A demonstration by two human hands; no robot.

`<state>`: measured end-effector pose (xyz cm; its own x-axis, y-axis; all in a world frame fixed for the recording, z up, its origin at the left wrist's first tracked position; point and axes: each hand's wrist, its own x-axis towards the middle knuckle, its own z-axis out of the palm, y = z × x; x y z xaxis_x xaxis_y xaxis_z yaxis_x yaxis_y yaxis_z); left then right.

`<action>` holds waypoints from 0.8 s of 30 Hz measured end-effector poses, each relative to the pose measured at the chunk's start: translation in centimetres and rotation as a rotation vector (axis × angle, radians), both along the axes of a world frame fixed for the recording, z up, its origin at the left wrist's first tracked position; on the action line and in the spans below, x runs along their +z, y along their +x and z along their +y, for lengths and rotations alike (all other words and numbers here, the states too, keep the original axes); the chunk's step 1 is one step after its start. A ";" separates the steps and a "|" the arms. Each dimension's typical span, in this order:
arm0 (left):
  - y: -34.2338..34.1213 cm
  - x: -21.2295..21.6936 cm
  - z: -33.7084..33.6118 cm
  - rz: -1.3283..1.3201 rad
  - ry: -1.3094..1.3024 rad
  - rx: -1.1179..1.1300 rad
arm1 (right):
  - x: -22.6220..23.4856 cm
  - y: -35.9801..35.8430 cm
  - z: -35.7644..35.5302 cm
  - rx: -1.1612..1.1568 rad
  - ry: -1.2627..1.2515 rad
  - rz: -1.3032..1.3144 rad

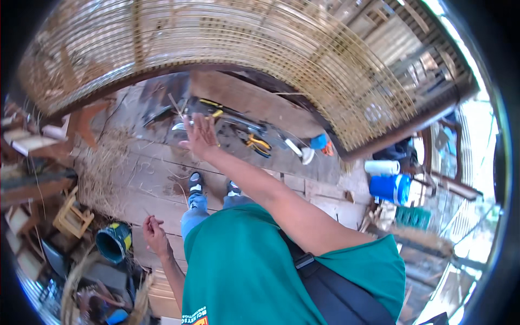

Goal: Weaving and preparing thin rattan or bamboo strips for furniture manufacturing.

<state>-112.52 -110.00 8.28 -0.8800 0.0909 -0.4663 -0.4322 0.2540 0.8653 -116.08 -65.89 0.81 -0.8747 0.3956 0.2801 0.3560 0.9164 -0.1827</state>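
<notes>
My right hand (201,135) reaches out over the tools on the plank floor, its fingers stretched and apart, with nothing plainly held. Thin pale strips (176,104) stand close beyond its fingertips; whether they touch is unclear. Just right of it lie yellow-and-black pliers (259,144) and a yellow-handled tool (210,103). Low on the left, my left hand (155,234) is held near my leg with fingers curled together; anything in them is too small to make out. Beyond both hands, a large woven cane panel (260,49) in a dark curved wooden frame (238,68) spans the view.
Loose fibres (103,176) litter the planks at left, by a dark green bucket (112,244) and a small wooden frame (74,216). A white-handled tool (294,147) lies right of the pliers. A blue container (390,188) and green basket (413,218) stand farther right.
</notes>
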 end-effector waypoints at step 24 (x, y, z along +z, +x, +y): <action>-8.0 17.8 18.1 0.147 0.020 -0.458 | -7.5 47.0 23.9 -0.550 -0.165 -0.005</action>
